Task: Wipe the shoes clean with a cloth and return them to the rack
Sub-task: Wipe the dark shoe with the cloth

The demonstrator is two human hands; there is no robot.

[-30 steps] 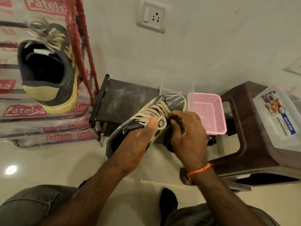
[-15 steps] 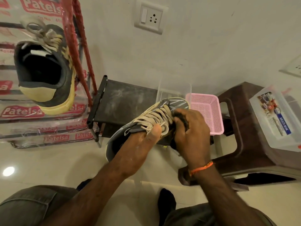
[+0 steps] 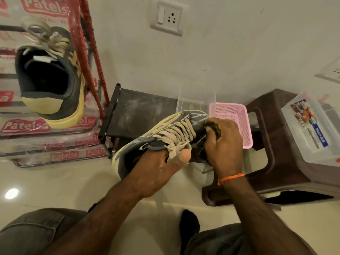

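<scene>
The shoe lies diagonally, toe toward upper right; left hand grips its heel opening, right hand clenches a dark cloth against the toe.

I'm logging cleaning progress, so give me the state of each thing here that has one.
Dark lace-up sneaker with cream sole: held off the floor, tilted, being wiped.
Dark cloth: bunched, pressed on the sneaker's toe side.
Left hand: inside the sneaker's opening, thumb outside.
Right hand: grips the cloth.
Matching sneaker: on the red rack.
Pink mesh basket: looks empty.
</scene>
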